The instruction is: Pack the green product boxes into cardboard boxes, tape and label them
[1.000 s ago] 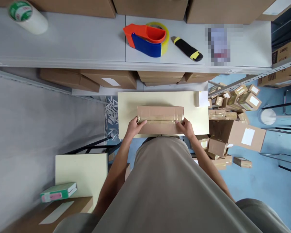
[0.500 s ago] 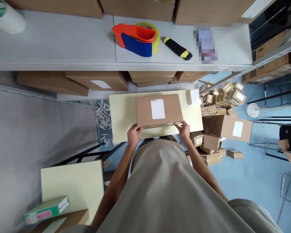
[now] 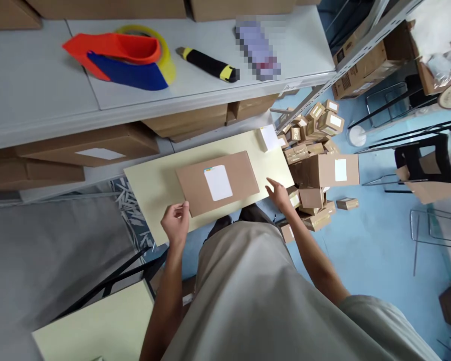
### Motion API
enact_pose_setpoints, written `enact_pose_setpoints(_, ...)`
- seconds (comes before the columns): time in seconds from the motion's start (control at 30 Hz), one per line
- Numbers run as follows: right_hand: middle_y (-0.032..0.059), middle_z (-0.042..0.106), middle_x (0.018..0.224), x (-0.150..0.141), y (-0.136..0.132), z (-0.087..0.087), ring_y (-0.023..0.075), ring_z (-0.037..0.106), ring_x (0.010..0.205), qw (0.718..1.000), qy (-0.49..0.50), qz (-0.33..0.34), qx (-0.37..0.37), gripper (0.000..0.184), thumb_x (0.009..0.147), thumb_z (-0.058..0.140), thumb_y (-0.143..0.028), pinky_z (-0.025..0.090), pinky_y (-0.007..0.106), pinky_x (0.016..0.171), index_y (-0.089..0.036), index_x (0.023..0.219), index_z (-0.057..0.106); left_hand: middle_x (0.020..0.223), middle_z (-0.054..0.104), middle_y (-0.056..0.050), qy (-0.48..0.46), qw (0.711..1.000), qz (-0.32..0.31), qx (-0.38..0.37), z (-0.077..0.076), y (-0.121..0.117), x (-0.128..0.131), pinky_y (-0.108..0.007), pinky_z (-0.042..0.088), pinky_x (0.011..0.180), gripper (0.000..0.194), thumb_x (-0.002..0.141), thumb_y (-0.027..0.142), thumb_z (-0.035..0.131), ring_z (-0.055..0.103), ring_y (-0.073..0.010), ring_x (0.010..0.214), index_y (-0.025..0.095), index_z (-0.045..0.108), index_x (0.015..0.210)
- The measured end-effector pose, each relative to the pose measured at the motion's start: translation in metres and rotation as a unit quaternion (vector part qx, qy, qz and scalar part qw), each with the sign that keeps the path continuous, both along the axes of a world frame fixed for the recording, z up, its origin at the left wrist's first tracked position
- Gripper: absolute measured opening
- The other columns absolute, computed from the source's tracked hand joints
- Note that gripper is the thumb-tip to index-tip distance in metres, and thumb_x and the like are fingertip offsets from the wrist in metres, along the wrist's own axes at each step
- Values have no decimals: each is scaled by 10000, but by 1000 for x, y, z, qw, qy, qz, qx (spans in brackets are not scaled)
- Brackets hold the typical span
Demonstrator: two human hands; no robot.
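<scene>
A flat brown cardboard box (image 3: pixel 195 188) with a white label (image 3: pixel 218 182) on top lies on a pale yellow table (image 3: pixel 150 185). My left hand (image 3: pixel 176 223) hovers at the box's near left corner, fingers loosely curled, holding nothing. At the table's right edge my right hand (image 3: pixel 279 193) is off the box, fingers spread and empty. A small white pad (image 3: pixel 268 138) sits at the table's far right corner.
A grey shelf (image 3: pixel 41 95) above holds a red and blue tape dispenser (image 3: pixel 124 60) and a black and yellow utility knife (image 3: pixel 208 65). Several small taped boxes (image 3: pixel 315 150) are heaped on the blue floor at right. Black chairs (image 3: pixel 424 160) stand farther right.
The box was turned from its taped side onto its labelled face and laid flat. Both hands then let go of it and drew apart. The view swung to the right.
</scene>
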State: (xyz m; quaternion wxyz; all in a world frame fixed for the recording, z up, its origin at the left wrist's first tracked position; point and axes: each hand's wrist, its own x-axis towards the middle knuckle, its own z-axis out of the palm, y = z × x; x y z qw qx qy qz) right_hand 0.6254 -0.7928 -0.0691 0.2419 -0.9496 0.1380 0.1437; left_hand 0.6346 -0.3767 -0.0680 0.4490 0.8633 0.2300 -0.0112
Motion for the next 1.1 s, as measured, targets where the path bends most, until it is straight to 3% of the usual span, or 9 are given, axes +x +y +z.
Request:
enact_pose_setpoints(0.13,172,696,1586,59,-49,-1,316,674,1481,999,-42,20,-9,492,1095,559,-248,533,503,1277,-140,1557,689,860,794,-74,-60,997,-6,36,29,-29,37,-381,650,863,310,951,517,689,767,-235,836,213,723,905)
enact_pose_setpoints(0.23,171,671,1618,120,-77,-9,321,641,1510,996,-70,56,-9,515,1088,539,-217,501,533,1307,-132,1580,666,902,816,-93,-80,996,24,10,43,-60,52,-406,653,896,311,950,501,706,784,-246,872,193,741,946)
enact_pose_setpoints(0.33,174,623,1670,184,-96,-22,338,593,1547,992,-70,100,-16,541,1066,562,-180,465,552,1333,-119,1597,643,948,829,-103,-79,996,24,-41,51,-102,54,-400,660,926,332,952,511,722,804,-246,910,184,760,992)
enact_pose_setpoints(0.43,180,598,1693,243,-107,-41,356,560,1562,987,-53,150,-21,580,1023,599,-127,453,578,1330,-111,1602,627,1057,845,-99,-52,997,-15,-61,59,-154,50,-383,665,959,332,1001,517,671,819,-240,984,205,766,1064)
enact_pose_setpoints(0.6,225,623,1642,312,-117,-78,395,572,1505,968,-33,249,-11,551,987,609,-89,446,646,1287,-90,1536,658,1176,855,-86,11,995,-86,-55,71,-226,42,-406,656,1050,337,1071,504,589,819,-255,1128,232,766,1162)
enact_pose_setpoints(0.7,253,647,1560,333,-121,-95,416,588,1458,954,-10,300,-9,423,1046,625,-180,436,653,1274,-74,1448,702,1189,860,-73,33,994,-105,-28,75,-245,38,-420,658,1052,316,1074,485,593,824,-259,1105,244,779,1160)
enact_pose_setpoints(0.8,261,645,1519,340,-124,-100,424,583,1455,945,6,327,-23,390,1100,622,-267,410,652,1287,-69,1424,709,1190,861,-62,49,995,-92,-9,77,-252,34,-418,661,1041,305,1083,474,583,824,-257,1104,250,778,1152)
enact_pose_setpoints(0.97,218,657,1496,331,-127,-88,373,594,1411,939,-50,339,-28,362,1137,516,-218,461,599,1245,-99,1424,703,1183,858,-58,48,996,-68,-10,78,-265,37,-398,666,1016,307,1085,468,583,823,-251,1104,244,780,1160)
enact_pose_setpoints(1.1,222,681,1442,318,-134,-74,376,594,1382,927,-95,361,-27,371,1142,455,-179,463,606,1220,-83,1408,695,1169,858,-58,44,995,-84,-11,78,-279,44,-379,667,1003,302,1079,452,592,823,-246,1080,239,790,1163)
